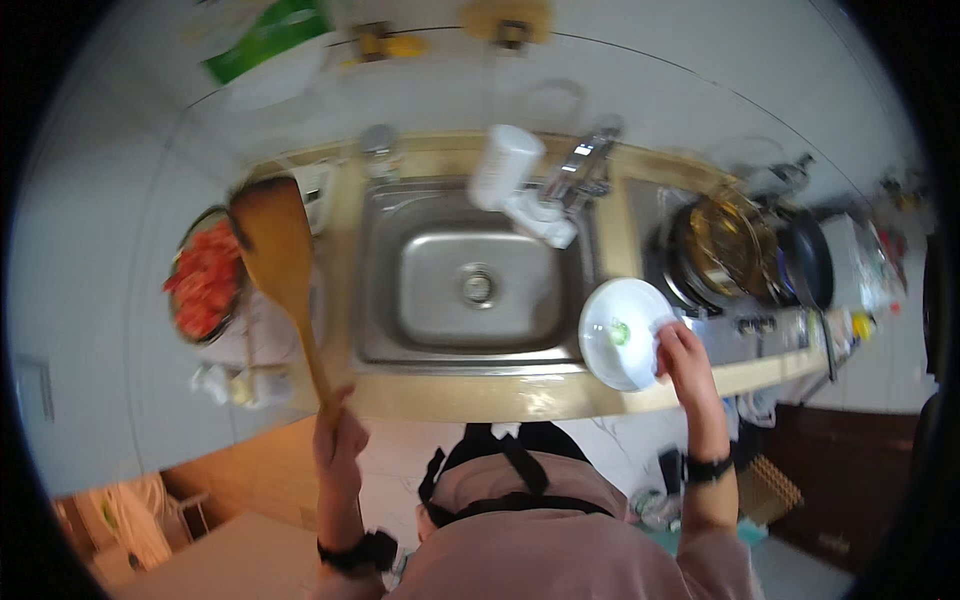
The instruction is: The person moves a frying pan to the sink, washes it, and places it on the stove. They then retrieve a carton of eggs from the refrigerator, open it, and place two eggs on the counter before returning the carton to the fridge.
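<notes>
My left hand (pixel 339 439) grips the handle end of a wooden spatula (pixel 279 255), raised with its blade up and a dark scorched tip. Behind the blade, at the left, is a bowl of chopped red pieces (pixel 204 277), perhaps tomato. With my right hand (pixel 684 364) I hold a white bowl (pixel 630 364) by its right rim. A small bit of something green (pixel 619 332) lies in that bowl. It is over the counter's front strip, between the sink and the stove.
A stainless steel sink (pixel 480 315) is set in the counter. Behind it stand a white cylindrical container (pixel 506 169), a faucet (pixel 581 165) and a lidded jar (pixel 381 150). On the stove (pixel 712 330) sits a pot with a glass lid (pixel 724 240), beside a black frying pan (pixel 806 259).
</notes>
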{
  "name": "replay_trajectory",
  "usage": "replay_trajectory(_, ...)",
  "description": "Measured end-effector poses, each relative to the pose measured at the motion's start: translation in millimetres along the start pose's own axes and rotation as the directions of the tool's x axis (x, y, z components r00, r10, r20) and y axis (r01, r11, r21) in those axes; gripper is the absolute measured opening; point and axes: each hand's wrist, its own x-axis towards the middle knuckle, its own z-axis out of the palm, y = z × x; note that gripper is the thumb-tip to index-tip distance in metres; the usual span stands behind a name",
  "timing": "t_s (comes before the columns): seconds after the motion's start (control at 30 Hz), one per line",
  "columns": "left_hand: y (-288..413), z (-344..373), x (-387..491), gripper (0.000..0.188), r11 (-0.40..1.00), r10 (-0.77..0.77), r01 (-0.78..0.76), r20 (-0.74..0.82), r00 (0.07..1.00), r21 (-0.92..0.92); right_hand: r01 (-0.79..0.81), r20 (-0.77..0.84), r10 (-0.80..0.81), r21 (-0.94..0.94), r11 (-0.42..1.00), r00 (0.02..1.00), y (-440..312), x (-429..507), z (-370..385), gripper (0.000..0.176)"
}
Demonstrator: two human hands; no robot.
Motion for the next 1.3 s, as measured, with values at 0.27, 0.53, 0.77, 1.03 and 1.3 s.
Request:
replay_trajectory(0.27,-37.5,-3.2,-58.6,0.019,0.751,-0.253,0.388,-0.309,0.917,0.534,-0.081,0.161,0.036,0.278,0.957,0.986,-65.7,157.7,5.6,0.019)
replay_trajectory(0.53,-81.5,62.8,-16.0,0.02,0.804,-0.593,0.595,0.066,0.802,-0.014,-0.16,-0.01,0.16,-0.074,0.984,0.987,-55.4,316.8,38.1,0.011)
replay_trajectory(0.77,-84.0,84.5,8.0,0.03,0.728,-0.637,0.658,0.164,0.753,-0.192,-0.003,0.021,0.009,-0.271,0.963,1.0,-18.3,380.1,28.1,0.024)
replay_trajectory(1.03,-86.2,95.2,8.3,0.027,0.782,-0.593,0.605,0.116,0.797,-0.15,-0.11,-0.049,0.103,-0.152,0.982,0.993,-11.7,365.7,19.4,0.021)
replay_trajectory(1.3,-101.0,98.6,22.8,0.02,0.857,-0.42,0.469,0.238,0.876,-0.213,-0.418,0.592,0.275,0.116,0.901,0.758,-1.7,117.1,75.4,0.029)
